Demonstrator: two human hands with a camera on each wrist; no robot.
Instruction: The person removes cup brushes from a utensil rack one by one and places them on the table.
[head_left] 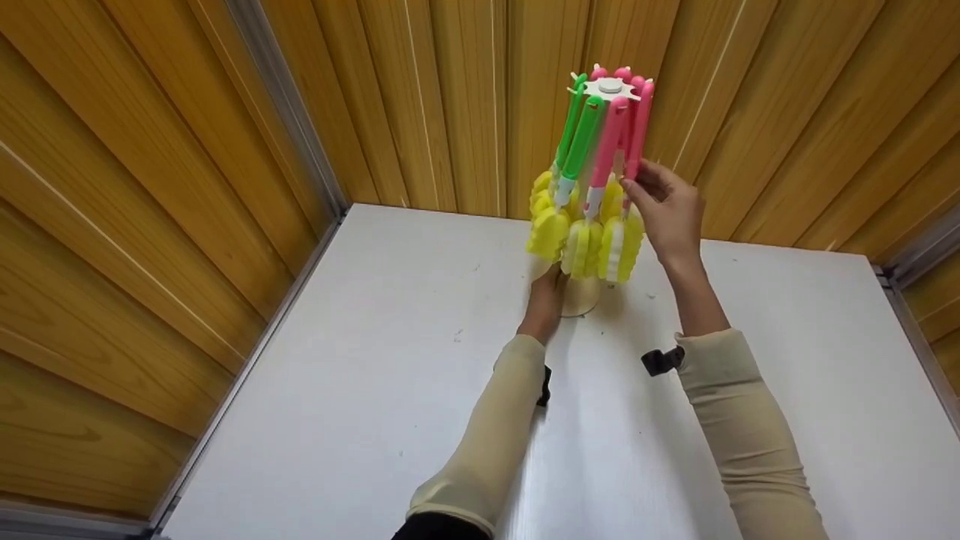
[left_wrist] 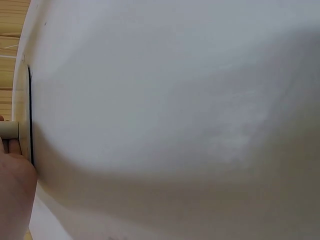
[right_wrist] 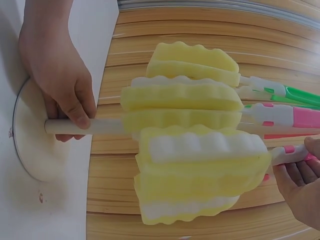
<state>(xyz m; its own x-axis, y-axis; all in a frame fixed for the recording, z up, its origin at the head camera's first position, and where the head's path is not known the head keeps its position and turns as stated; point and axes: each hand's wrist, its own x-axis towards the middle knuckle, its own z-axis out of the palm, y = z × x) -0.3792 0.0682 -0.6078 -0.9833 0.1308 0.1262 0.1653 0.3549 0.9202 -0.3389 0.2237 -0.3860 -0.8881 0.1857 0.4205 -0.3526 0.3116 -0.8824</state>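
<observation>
A small rack (head_left: 609,87) stands at the back of the white table (head_left: 390,360), with several sponge brushes (head_left: 592,240) hanging from it by green and pink handles. Its cream pole (right_wrist: 102,126) rises from a round base (right_wrist: 35,150). My left hand (head_left: 555,289) grips the pole low down, just above the base; the right wrist view shows that left hand (right_wrist: 75,120) with fingers and thumb curled round the pole. My right hand (head_left: 636,186) pinches the pink handle (right_wrist: 295,152) of one hanging brush, just above its yellow and white sponge (right_wrist: 200,150).
Wooden plank walls (head_left: 150,187) close the table in on the left, back and right. The rack stands close to the back wall. The left wrist view shows mostly the table surface (left_wrist: 175,125), with the pole (left_wrist: 9,130) at its left edge.
</observation>
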